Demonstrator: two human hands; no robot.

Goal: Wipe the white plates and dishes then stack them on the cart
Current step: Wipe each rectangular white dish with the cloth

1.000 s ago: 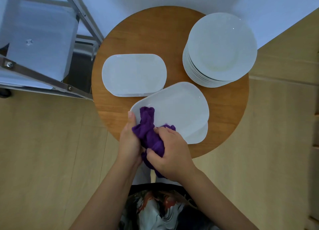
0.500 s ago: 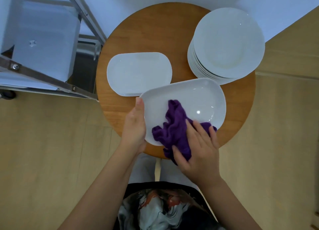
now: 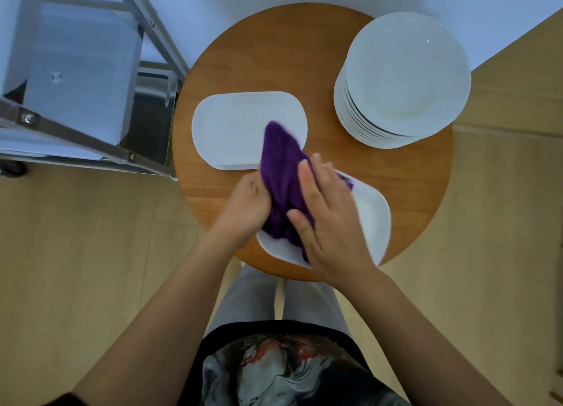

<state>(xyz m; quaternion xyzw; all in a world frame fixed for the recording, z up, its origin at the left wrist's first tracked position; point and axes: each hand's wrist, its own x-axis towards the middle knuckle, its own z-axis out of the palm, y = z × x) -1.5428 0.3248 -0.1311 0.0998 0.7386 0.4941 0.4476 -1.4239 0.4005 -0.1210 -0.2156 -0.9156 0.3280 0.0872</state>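
Note:
A white oblong dish is tilted over the near edge of the round wooden table. My left hand grips its left rim, fingers curled under. My right hand lies flat with straight fingers and presses a purple cloth against the dish; the cloth's far end hangs over a second oblong dish lying flat on the table. A tall stack of round white plates stands at the table's far right.
The metal cart stands left of the table, its slanted frame bars close to the table's edge, with a white surface below them. Wooden floor surrounds the table; my legs are under its near edge.
The held dish has turned from lying broadside to slanting toward the near right. My right hand has swept the cloth up and left across it, so the cloth now reaches over the far dish.

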